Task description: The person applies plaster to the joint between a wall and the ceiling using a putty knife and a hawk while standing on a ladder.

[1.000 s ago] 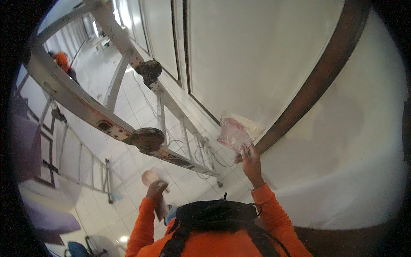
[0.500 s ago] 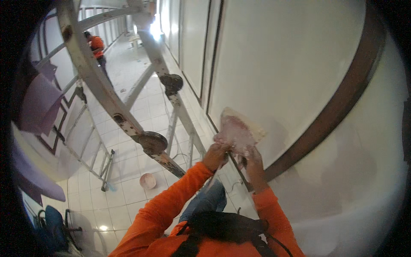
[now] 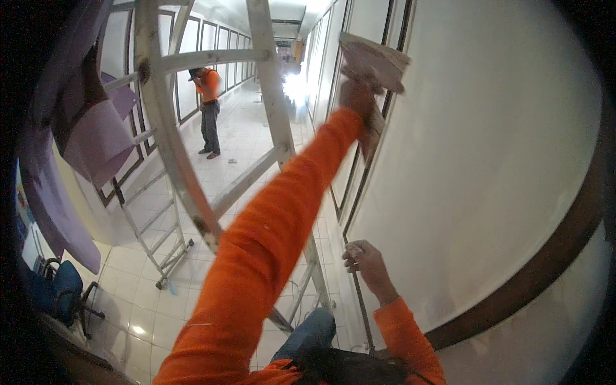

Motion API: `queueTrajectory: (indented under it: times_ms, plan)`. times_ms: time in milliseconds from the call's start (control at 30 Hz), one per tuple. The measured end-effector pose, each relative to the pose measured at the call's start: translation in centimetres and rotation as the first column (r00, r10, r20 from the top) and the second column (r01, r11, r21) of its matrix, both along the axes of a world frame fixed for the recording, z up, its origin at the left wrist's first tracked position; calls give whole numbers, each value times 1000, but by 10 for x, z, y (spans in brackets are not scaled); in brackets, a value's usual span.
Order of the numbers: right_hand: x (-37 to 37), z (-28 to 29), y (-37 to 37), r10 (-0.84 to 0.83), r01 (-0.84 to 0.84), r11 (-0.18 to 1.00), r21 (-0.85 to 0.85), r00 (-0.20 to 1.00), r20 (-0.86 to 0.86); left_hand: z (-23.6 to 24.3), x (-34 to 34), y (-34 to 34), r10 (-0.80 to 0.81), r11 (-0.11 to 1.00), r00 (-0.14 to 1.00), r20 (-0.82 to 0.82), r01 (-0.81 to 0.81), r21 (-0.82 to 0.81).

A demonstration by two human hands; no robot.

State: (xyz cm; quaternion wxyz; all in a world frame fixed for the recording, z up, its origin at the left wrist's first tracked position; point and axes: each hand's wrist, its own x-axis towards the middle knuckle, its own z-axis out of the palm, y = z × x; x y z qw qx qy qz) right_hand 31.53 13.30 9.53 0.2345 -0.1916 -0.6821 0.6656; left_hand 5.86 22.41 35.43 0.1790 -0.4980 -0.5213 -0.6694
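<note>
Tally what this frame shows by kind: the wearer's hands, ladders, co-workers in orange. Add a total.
Hands: 2, left hand and right hand
Ladders: 2, near ladder and farther ladder
Co-worker in orange: 1
Total: 5

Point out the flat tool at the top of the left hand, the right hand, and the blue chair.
Flat tool point(image 3: 378, 59): head view, on its broad face.
Right hand point(image 3: 370, 265): head view, middle of the hand.
Blue chair point(image 3: 67, 283): head view, on its blue upholstery.
</note>
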Motion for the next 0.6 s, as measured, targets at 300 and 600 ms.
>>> queueTrajectory:
  times_ms: [300, 600]
  plan:
    - [-291, 180, 52, 136, 153, 830, 537, 877, -461, 278, -191, -80, -451, 866, 885, 113, 465, -184]
    - [-382, 235, 101, 401, -101, 748, 656, 857, -325, 321, -237, -20, -16, 941, 978, 208, 85, -328]
